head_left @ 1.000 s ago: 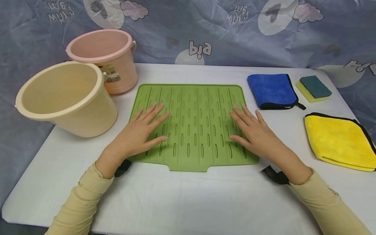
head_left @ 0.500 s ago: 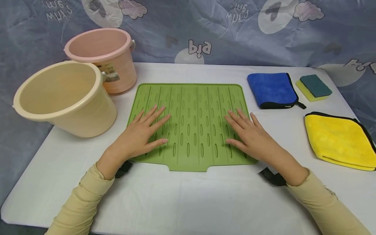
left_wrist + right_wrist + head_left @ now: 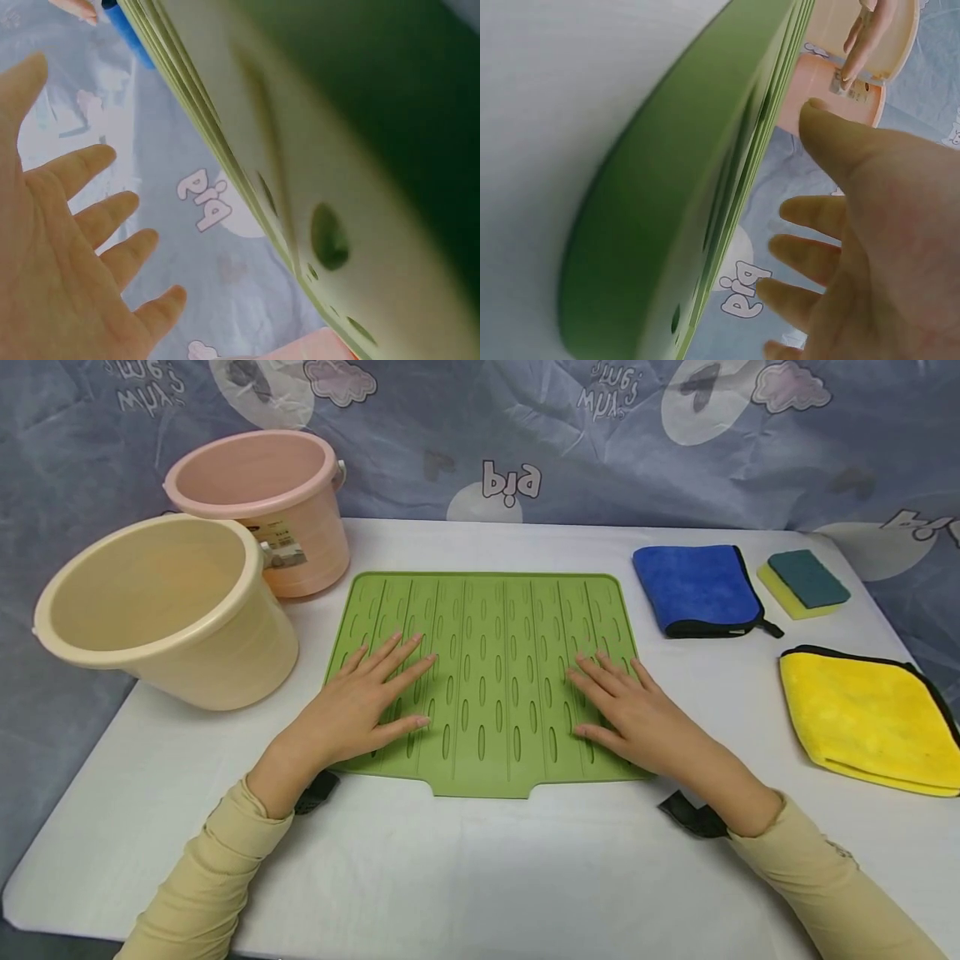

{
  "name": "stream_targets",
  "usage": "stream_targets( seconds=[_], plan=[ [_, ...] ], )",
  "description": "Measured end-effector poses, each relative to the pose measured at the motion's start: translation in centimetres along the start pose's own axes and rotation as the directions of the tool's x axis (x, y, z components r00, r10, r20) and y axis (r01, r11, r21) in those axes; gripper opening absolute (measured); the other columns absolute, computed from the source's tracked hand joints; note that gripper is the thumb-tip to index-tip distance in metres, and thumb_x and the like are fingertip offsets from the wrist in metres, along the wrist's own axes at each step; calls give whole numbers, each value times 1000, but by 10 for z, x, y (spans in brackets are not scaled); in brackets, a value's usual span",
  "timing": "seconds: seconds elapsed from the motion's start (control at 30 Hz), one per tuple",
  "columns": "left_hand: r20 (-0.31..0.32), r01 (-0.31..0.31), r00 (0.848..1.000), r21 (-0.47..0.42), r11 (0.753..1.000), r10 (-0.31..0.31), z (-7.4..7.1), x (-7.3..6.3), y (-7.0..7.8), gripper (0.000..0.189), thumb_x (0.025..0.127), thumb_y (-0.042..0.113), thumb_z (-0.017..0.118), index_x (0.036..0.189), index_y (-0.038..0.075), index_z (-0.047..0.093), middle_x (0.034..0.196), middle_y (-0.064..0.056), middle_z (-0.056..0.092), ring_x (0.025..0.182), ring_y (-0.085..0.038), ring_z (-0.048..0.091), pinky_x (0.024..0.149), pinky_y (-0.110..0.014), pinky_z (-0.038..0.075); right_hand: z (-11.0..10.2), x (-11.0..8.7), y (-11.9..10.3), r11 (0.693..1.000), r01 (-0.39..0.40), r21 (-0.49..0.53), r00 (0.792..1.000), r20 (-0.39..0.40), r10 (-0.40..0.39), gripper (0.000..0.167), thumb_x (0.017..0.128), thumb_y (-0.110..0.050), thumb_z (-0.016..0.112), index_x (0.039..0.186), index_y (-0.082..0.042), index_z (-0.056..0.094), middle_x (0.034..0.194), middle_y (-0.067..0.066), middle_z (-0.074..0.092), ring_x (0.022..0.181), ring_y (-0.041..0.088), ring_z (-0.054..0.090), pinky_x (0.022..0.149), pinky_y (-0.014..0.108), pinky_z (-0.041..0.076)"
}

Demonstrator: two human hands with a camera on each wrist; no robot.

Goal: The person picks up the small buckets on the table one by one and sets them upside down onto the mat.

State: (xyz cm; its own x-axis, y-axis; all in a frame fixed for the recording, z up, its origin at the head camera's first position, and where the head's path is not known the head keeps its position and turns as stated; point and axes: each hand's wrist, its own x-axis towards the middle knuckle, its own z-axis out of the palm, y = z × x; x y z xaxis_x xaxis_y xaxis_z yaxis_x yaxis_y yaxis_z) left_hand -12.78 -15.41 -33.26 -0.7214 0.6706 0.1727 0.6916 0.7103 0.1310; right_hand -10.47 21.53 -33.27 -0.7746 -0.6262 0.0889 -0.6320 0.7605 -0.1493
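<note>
A green ridged mat [image 3: 480, 693] with oval slots lies flat in the middle of the white table. Over its left part is my left hand [image 3: 360, 710], palm down with the fingers spread and straight. My right hand [image 3: 633, 718] hovers in the same way over the mat's right part. In the left wrist view a gap shows between the left hand [image 3: 75, 247] and the mat [image 3: 300, 225]. The right wrist view likewise shows the right hand [image 3: 870, 240] apart from the mat [image 3: 645, 225]. Neither hand holds anything.
A cream bucket [image 3: 262, 652] stands at the left, before a pink bucket [image 3: 322, 543]. On the right lie a folded blue cloth [image 3: 693, 585], a green and yellow sponge [image 3: 806, 581] and a folded yellow cloth [image 3: 866, 718]. A patterned curtain [image 3: 375, 460] hangs behind the table.
My right hand has shifted to the left and slightly toward me over the mat. The left hand has stayed nearly still, and the objects keep their places.
</note>
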Motion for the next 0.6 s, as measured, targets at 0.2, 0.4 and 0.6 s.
stream_targets(
  seconds=[0.2, 0.4, 0.6],
  plan=[
    [-6, -2, 1000, -18, 1000, 1, -9, 2, -2, 70, 90, 54, 52, 146, 16, 35, 153, -7, 17, 139, -25, 9, 107, -54, 13, 1, -5, 1, 998, -41, 56, 991, 129, 33, 64, 95, -37, 54, 143, -1, 34, 147, 20, 29, 134, 39, 21, 103, 62, 15],
    [-291, -55, 956, -67, 996, 33, -49, -15, -10, 63, 94, 51, 47, 137, 6, 47, 145, -16, 34, 133, -34, 28, 108, -49, 16, 3, -6, 1, 988, -73, 134, 985, 166, 50, 63, 97, -34, 52, 145, 0, 30, 149, 21, 23, 136, 41, 14, 102, 62, 18],
    [-817, -9, 558, -180, 984, -145, -94, -43, -14, 49, 87, 39, 60, 105, -6, 68, 114, -18, 62, 113, -35, 52, 101, -45, 34, 4, -7, 0, 982, -75, 171, 985, 167, 46, 64, 97, -33, 52, 146, 0, 28, 150, 21, 21, 136, 40, 12, 102, 62, 19]
  ],
)
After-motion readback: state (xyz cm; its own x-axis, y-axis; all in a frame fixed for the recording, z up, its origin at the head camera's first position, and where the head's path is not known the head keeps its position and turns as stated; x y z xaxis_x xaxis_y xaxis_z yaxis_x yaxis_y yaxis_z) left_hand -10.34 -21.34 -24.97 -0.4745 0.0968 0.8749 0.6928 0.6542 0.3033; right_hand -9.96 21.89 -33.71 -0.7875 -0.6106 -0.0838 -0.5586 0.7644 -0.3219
